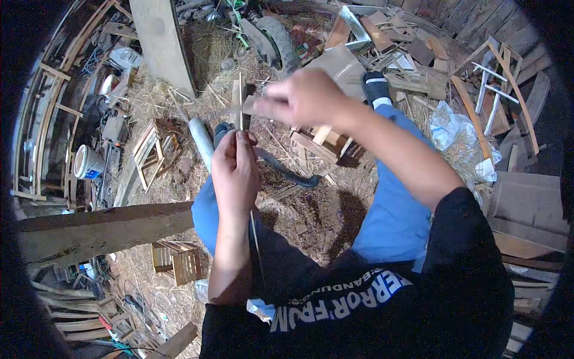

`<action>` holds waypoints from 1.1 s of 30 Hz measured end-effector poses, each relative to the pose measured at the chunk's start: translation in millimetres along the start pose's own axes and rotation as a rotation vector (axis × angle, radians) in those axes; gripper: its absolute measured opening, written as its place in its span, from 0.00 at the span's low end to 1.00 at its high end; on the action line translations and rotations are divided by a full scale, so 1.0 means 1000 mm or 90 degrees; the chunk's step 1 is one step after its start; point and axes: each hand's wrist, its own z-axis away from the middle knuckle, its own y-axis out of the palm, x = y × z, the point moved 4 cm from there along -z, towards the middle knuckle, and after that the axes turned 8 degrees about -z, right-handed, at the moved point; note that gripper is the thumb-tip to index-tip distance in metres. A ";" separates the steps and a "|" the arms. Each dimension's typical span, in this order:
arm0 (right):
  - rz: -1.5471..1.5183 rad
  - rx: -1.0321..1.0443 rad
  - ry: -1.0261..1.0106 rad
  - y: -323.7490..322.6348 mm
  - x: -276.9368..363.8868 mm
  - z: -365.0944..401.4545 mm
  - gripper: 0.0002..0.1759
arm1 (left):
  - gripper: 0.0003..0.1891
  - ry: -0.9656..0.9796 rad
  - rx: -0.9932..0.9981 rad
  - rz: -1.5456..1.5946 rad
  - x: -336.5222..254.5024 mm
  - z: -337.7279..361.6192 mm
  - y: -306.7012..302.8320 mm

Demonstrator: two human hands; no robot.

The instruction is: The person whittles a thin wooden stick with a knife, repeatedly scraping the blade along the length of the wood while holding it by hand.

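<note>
My left hand (pixel 235 167) is closed, thumb and fingers pinched on a thin wooden strip (pixel 241 99). The strip stands out past the fingertips, and its thin tail runs back along my forearm toward my lap. Just beyond, my right hand (pixel 311 99) is raised and smeared by motion. A flat brownish piece (pixel 249 105) shows at its blurred fingertips, overlapping the strip; I cannot tell whether the fingers grip it. Right of my left hand, a dark curved tool (pixel 293 175) slants over the floor between my legs, its near end hidden behind the hand.
A small wooden crate (pixel 320 146) stands between my feet, with slatted crates (pixel 155 149) to the left. A thick beam (pixel 113 230) juts in from the left. Scrap wood (pixel 400 42) lies at the back right, near a tyre (pixel 280 45). A white bucket (pixel 89 163) stands far left.
</note>
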 end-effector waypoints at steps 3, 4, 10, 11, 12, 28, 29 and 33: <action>0.029 -0.042 -0.037 -0.005 -0.004 0.002 0.23 | 0.13 -0.007 0.003 -0.017 -0.006 0.004 0.003; 0.027 -0.039 -0.062 0.001 0.007 0.012 0.23 | 0.13 -0.001 0.009 -0.021 -0.006 0.004 0.004; 0.019 0.002 0.072 -0.006 -0.022 -0.004 0.24 | 0.14 -0.002 0.032 -0.047 -0.007 0.006 0.002; 0.008 -0.062 -0.051 -0.003 -0.005 0.007 0.26 | 0.14 0.002 0.027 -0.047 -0.006 0.007 0.002; 0.028 -0.029 -0.071 0.000 0.011 0.016 0.27 | 0.14 0.004 0.021 -0.048 -0.005 0.006 0.002; -0.021 0.048 -0.068 0.006 0.005 0.019 0.29 | 0.14 0.024 0.018 -0.103 -0.003 0.002 0.001; -0.002 0.012 -0.018 0.006 -0.004 0.014 0.29 | 0.14 0.017 0.015 -0.094 -0.006 0.002 0.001; 0.116 -0.072 0.147 -0.027 -0.058 -0.012 0.31 | 0.14 0.002 0.046 -0.053 -0.005 0.007 0.000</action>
